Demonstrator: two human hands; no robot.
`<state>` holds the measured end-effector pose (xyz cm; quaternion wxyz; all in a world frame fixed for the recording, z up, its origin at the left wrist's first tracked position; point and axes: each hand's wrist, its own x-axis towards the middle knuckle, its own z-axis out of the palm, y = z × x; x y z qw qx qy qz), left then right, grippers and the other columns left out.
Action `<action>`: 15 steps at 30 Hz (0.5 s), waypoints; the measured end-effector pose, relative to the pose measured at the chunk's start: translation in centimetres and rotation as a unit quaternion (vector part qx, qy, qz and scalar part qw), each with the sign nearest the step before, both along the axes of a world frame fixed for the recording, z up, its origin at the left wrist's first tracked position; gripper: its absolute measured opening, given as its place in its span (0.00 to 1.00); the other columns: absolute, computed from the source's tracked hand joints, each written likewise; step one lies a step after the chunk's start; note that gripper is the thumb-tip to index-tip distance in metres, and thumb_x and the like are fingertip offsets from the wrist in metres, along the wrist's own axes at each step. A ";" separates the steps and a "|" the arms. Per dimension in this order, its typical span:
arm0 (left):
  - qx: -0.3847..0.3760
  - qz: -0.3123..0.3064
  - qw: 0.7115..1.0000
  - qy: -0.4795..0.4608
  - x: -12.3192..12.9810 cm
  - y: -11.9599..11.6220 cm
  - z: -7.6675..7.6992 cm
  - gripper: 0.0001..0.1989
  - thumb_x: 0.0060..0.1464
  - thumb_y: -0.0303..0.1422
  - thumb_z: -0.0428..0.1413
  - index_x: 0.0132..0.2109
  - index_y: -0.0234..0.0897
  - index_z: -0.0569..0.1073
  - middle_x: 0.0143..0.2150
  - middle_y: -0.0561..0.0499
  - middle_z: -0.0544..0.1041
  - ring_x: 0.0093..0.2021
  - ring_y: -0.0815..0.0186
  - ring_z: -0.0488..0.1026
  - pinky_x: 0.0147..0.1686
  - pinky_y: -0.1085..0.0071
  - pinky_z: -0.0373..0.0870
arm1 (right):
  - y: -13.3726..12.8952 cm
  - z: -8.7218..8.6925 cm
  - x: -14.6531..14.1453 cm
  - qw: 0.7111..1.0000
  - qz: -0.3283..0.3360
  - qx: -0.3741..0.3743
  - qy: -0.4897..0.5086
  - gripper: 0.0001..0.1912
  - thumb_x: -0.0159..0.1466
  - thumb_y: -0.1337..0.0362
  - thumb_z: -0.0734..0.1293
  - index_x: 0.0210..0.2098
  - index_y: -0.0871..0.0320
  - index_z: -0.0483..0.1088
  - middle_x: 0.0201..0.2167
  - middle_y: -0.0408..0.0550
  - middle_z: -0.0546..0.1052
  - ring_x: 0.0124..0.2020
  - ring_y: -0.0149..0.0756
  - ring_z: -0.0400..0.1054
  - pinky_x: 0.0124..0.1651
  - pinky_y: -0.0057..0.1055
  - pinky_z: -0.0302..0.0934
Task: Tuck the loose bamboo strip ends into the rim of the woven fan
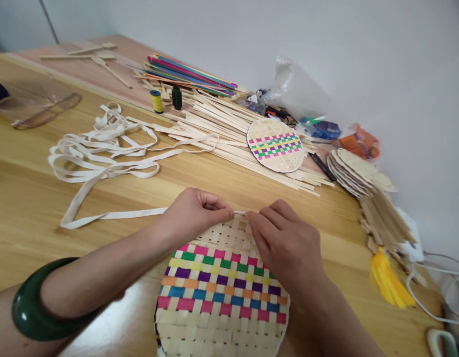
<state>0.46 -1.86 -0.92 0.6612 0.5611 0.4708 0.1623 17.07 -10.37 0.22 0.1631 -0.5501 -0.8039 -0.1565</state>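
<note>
A round woven bamboo fan panel (222, 297) with coloured bands stands tilted in front of me, its lower end cut off by the frame. At its top edge my left hand (201, 215) pinches the white fabric tape (132, 214) against the rim. Close beside it, my right hand (285, 238) has its fingers closed on the same rim, with a short piece of edging showing between the two hands. From under my left hand the tape runs left to a loose heap on the table. White edging also shows along the panel's right side.
Bamboo strips (214, 119) lie behind, with a smaller woven disc (276, 145) on them. Yellow thread (156, 101) and dark green thread (176, 98) stand nearby. Stacked fans (359, 171), a yellow tassel (391, 277) and a white cable (411, 287) are at right; glasses (46, 111) lie left.
</note>
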 end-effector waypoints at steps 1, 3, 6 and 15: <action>0.006 -0.001 1.000 0.000 0.0 0.0 -0.1 0.08 0.44 0.36 0.62 0.28 0.34 0.79 0.21 0.56 0.73 0.21 0.74 0.61 0.20 0.79 0.55 | 0.0 0.1 0.0 1.000 0.002 -0.002 -0.005 0.09 0.59 0.77 0.64 0.28 0.60 0.73 0.22 0.43 0.72 0.30 0.36 0.63 0.26 0.32 0.52; 0.021 -0.006 1.000 0.000 0.0 -0.1 -0.2 0.09 0.44 0.36 0.62 0.27 0.34 0.79 0.22 0.55 0.74 0.22 0.73 0.63 0.21 0.78 0.56 | -0.1 0.2 0.0 1.000 0.006 -0.004 -0.016 0.09 0.60 0.76 0.64 0.27 0.60 0.73 0.22 0.43 0.72 0.31 0.36 0.62 0.27 0.32 0.52; 0.054 -0.019 0.998 0.002 0.1 -0.3 -0.4 0.08 0.44 0.36 0.61 0.26 0.35 0.78 0.22 0.54 0.74 0.23 0.71 0.64 0.21 0.77 0.57 | -0.2 0.4 -0.1 0.999 0.015 -0.007 -0.042 0.11 0.61 0.76 0.62 0.25 0.59 0.70 0.21 0.43 0.71 0.32 0.35 0.61 0.28 0.32 0.52; 0.111 -0.047 0.993 0.014 0.2 -0.9 -0.7 0.09 0.46 0.36 0.58 0.26 0.36 0.79 0.24 0.53 0.77 0.26 0.66 0.69 0.24 0.74 0.60 | -0.4 0.0 -0.9 0.998 0.023 -0.004 -0.061 0.14 0.65 0.76 0.59 0.25 0.60 0.69 0.22 0.45 0.70 0.31 0.37 0.63 0.27 0.33 0.52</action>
